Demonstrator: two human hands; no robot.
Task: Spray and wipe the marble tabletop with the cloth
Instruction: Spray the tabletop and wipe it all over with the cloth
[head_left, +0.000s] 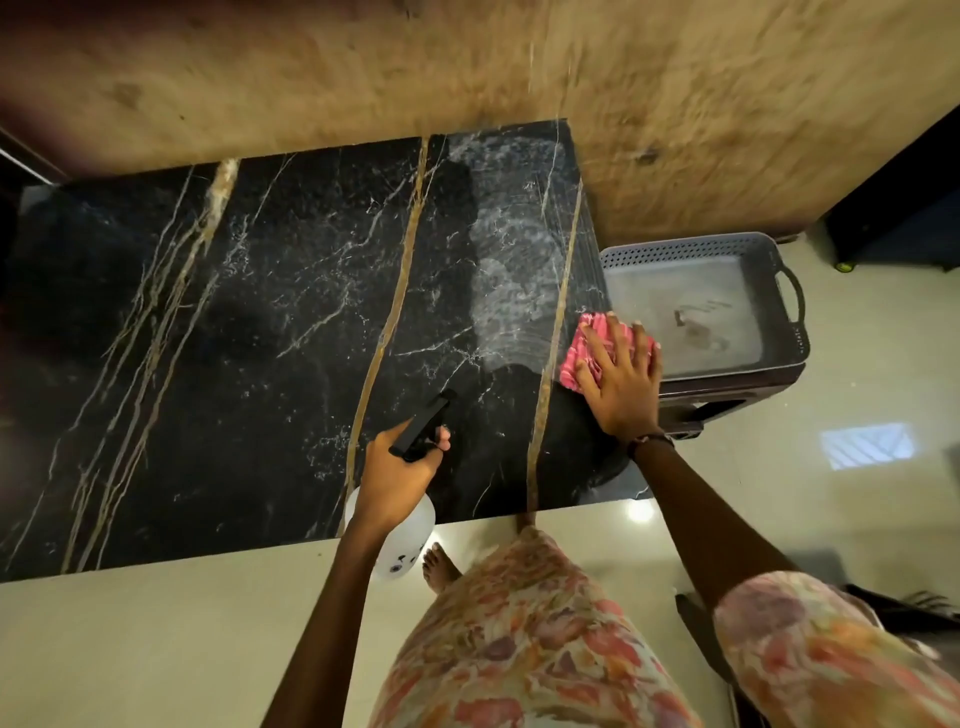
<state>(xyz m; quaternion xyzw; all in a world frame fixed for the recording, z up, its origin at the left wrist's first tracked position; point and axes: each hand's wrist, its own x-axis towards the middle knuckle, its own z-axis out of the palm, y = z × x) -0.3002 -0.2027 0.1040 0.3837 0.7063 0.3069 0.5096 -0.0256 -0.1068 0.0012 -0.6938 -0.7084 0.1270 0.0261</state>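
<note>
Over marble tabletop (260, 312): left hand (400, 467) gripping spray bottle (392, 540), right hand (621, 384) flat on cloth (576, 358).

You are wearing a loose garment (524, 639) in a pale cream fabric printed all over with a floral pattern in pink, orange and muted purple. Its short sleeve (821, 639) is covering your right upper arm in the same print, and both forearms are showing bare below it. You are wearing 1 thin dark band (650, 440) round your right wrist. You are going barefoot: 1 bare foot (439, 566) is showing on the floor.
</note>
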